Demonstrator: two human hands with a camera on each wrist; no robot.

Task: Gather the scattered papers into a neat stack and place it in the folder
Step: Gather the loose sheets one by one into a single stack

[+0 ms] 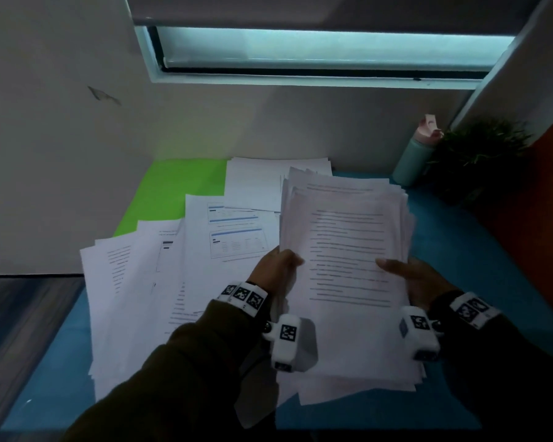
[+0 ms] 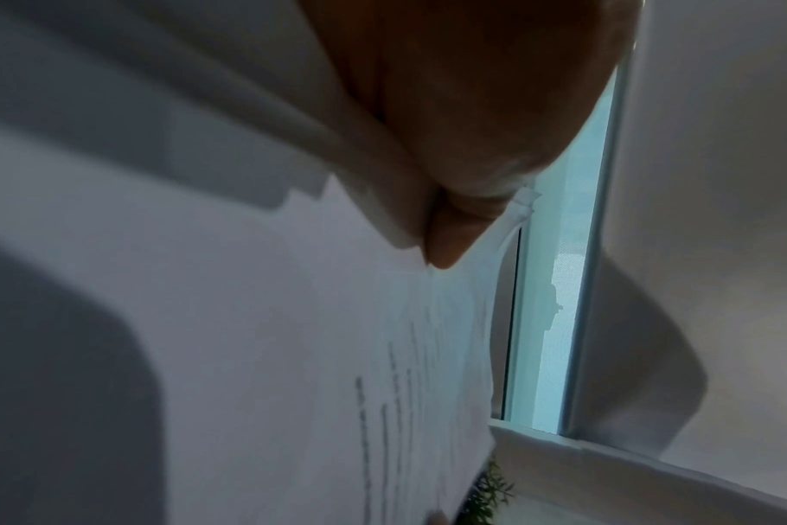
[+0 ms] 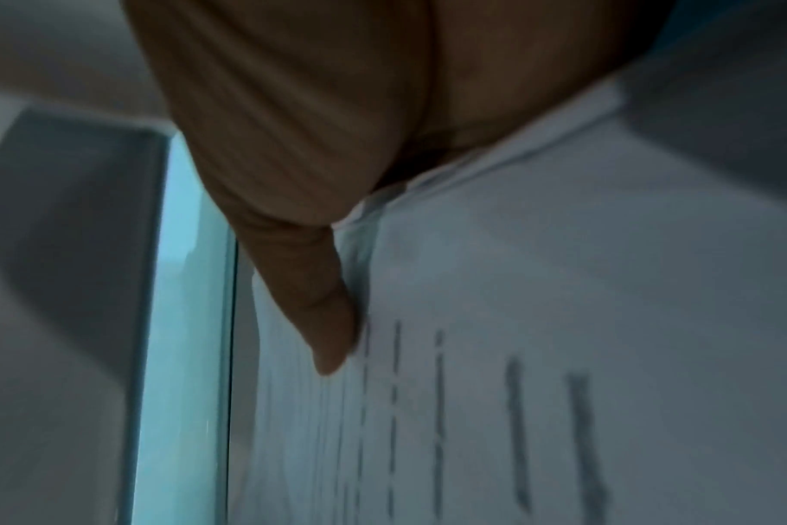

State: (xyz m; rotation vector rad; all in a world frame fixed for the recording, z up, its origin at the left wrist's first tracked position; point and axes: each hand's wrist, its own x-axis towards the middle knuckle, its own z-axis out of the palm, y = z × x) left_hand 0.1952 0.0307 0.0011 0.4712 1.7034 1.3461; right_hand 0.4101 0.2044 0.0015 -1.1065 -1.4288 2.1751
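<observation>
A thick, uneven stack of printed papers (image 1: 348,237) is held tilted above the blue table (image 1: 479,256). My left hand (image 1: 276,266) grips its left edge, thumb on the top sheet (image 2: 257,319). My right hand (image 1: 409,274) grips the right edge, its thumb pressed on the printed page (image 3: 562,284). More loose sheets (image 1: 134,282) lie fanned on the table to the left and under the stack. A bright green folder (image 1: 170,193) lies at the back left, partly covered by papers.
A pale green bottle with a pink lid (image 1: 415,154) and a dark potted plant (image 1: 479,154) stand at the back right corner. A white wall runs along the left and back, with a window (image 1: 316,49) above. An orange panel (image 1: 543,202) borders the right.
</observation>
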